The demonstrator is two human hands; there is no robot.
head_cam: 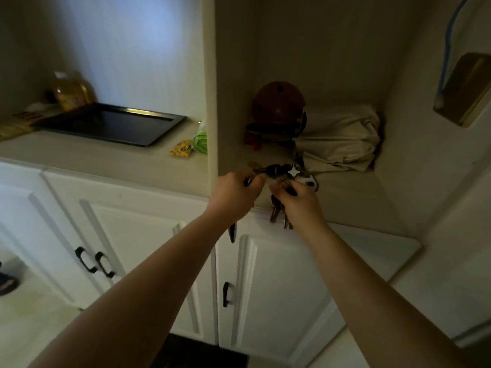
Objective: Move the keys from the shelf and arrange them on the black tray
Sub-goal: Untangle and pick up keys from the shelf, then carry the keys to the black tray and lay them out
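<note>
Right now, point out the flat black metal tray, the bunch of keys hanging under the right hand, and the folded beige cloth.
Flat black metal tray (pixel 106 123): head view, on its bare floor.
Bunch of keys (pixel 276 212): head view, on the dangling blades.
Folded beige cloth (pixel 342 136): head view, on its top fold.

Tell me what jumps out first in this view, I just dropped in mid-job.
Both hands meet at the front edge of the shelf: the left hand and right hand are each closed on keys, with some dangling below the right one. Off to the left, the black tray sits on the counter with nothing on it. Behind the keys, a brown helmet rests beside a folded beige cloth.
</note>
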